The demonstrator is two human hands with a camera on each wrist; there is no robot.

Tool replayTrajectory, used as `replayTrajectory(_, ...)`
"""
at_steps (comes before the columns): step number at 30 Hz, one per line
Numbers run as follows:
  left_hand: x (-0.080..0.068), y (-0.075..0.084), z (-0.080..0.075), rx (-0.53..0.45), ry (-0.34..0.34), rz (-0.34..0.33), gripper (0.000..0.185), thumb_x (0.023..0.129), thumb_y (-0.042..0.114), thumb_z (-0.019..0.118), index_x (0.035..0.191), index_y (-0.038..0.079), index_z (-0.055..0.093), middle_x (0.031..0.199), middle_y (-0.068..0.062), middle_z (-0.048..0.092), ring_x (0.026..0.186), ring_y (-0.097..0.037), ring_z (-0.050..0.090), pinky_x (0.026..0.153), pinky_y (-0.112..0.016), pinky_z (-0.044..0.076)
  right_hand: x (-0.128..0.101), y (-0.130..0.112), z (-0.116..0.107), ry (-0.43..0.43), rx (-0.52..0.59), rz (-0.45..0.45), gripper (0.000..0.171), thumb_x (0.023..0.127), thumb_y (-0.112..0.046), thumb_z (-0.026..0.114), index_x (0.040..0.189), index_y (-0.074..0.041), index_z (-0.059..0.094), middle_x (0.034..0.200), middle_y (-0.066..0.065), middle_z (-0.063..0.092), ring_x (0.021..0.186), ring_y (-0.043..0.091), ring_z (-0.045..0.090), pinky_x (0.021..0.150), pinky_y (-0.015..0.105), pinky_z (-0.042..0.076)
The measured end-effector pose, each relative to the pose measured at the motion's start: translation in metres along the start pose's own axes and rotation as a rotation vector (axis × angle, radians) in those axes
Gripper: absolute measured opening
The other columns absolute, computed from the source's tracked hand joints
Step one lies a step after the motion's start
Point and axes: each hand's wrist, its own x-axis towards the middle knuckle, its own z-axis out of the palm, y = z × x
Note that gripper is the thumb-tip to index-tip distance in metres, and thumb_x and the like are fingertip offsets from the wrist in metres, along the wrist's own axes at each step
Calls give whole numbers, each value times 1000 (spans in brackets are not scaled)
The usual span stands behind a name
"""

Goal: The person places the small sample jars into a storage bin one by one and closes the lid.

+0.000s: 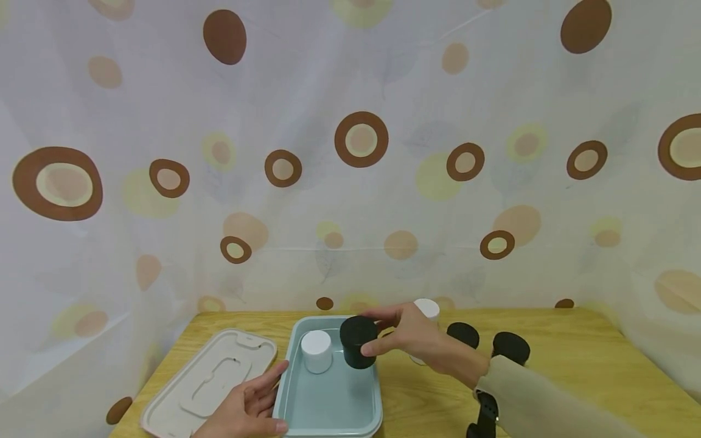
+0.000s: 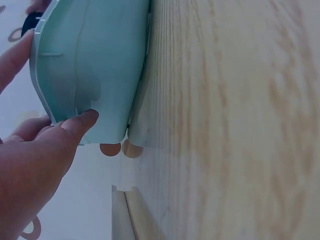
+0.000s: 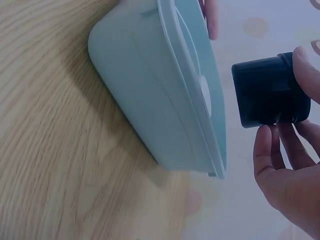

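Nearest us, our left hand (image 1: 246,407) rests with straight fingers against the near-left rim of the pale blue rectangular plastic tray (image 1: 328,420). Farther in, our right hand (image 1: 416,337) pinches a matte black cylindrical jar (image 1: 358,342) above the tray's far right, axis upright, beside a white cylindrical jar (image 1: 316,351) standing inside.

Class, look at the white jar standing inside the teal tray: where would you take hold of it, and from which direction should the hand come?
Probably from above, fingers around the cap. The white jar stands upright in the teal tray, whose walls block a low sideways grip. The black jar in the right hand hangs close on one side, so approach from straight overhead.
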Motion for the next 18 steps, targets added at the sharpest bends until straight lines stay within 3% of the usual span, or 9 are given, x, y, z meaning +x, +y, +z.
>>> replayTrajectory(8,0,-2,-2,6,-15,26,96,99,5,71,166,-4,2,170,-27,5,154,-43,20,112,-38,45,17,6,29,1,-16,13,58,79,-6,91,133,-4,73,111,7,76,98,24,66,86,34,53)
replayTrajectory(18,2,-2,-1,26,16,3,96,99,6,73,166,-3,5,170,-26,9,154,-43,24,111,-41,45,26,14,57,1,-46,19,57,75,-5,94,129,-5,77,105,6,78,90,21,69,80,33,53)
